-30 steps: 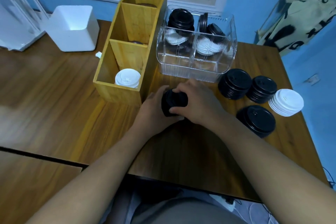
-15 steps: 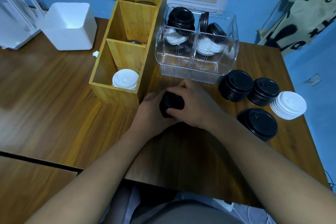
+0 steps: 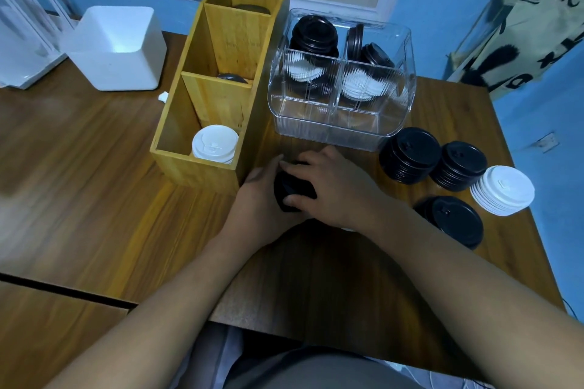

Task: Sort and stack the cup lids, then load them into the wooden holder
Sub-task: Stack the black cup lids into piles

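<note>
Black cup-lid stack (image 3: 294,191): sits low over the table (image 3: 94,199), just right of the wooden holder's (image 3: 196,170) near end, clasped between both hands. Left hand (image 3: 262,199) cups its left side, fingers wrapped against it. Right hand (image 3: 331,189) lies over the top, thumb on the near edge, fingers curled over the far rim. Step judged: squaring the stack before loading. Next move calls for a lift and a level lowering into a compartment, probably the middle one, where a dark lid (image 3: 232,77) shows; the near compartment holds white lids (image 3: 215,144). Further out: clear bin (image 3: 341,133) of mixed lids beyond; loose black stacks (image 3: 409,155) and a white stack (image 3: 502,189) at right, not yet loaded.
</note>
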`<state>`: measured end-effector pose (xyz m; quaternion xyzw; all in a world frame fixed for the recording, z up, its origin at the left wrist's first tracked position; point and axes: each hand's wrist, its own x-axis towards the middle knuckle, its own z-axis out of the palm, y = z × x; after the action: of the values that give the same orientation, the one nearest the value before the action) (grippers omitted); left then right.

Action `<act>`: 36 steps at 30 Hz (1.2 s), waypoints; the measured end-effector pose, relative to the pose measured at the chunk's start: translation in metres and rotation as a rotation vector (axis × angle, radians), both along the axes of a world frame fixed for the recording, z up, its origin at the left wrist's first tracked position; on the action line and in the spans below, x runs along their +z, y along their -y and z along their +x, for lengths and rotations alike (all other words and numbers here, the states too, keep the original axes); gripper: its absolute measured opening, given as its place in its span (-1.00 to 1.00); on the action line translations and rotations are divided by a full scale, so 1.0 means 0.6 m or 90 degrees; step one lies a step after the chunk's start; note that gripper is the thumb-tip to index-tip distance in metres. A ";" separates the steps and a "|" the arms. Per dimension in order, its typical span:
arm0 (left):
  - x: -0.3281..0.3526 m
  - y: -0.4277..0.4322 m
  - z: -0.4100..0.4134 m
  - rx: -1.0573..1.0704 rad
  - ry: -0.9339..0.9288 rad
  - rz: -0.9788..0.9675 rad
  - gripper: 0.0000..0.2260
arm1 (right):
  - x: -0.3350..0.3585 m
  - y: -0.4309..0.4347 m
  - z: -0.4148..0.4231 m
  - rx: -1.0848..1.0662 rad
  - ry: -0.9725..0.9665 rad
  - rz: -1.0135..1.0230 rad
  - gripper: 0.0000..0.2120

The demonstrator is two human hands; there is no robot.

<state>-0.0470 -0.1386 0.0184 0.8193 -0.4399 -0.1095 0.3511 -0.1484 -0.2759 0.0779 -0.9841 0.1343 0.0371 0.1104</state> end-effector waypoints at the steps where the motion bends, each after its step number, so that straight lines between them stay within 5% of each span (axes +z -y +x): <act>1: 0.000 0.000 -0.001 -0.001 0.001 0.000 -0.03 | 0.000 0.003 0.002 0.002 0.000 -0.006 -0.34; 8: -0.005 -0.002 0.000 -0.052 -0.006 -0.030 0.01 | 0.021 0.006 -0.002 -0.004 0.013 0.067 -0.24; 11: -0.002 -0.002 0.001 -0.049 0.023 -0.043 -0.14 | 0.070 0.047 0.003 -0.049 0.138 0.163 -0.52; 13: -0.003 -0.002 0.002 -0.044 0.033 -0.027 -0.13 | 0.106 0.099 0.020 -0.134 0.273 0.111 -0.71; 17: -0.001 -0.002 0.002 -0.045 0.020 -0.017 -0.12 | 0.154 0.214 0.082 -0.321 0.392 0.054 -0.78; 26: 0.005 -0.003 0.006 -0.049 0.007 -0.020 -0.13 | 0.134 0.287 0.179 -0.491 0.244 0.077 -0.69; 36: 0.000 -0.001 0.007 -0.051 0.025 -0.020 -0.12 | 0.141 0.142 0.012 -0.459 0.560 0.486 -0.70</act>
<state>-0.0430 -0.1381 0.0183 0.7973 -0.4811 -0.1008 0.3504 -0.1412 -0.3612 0.1623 -0.6935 0.3739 -0.3603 0.4994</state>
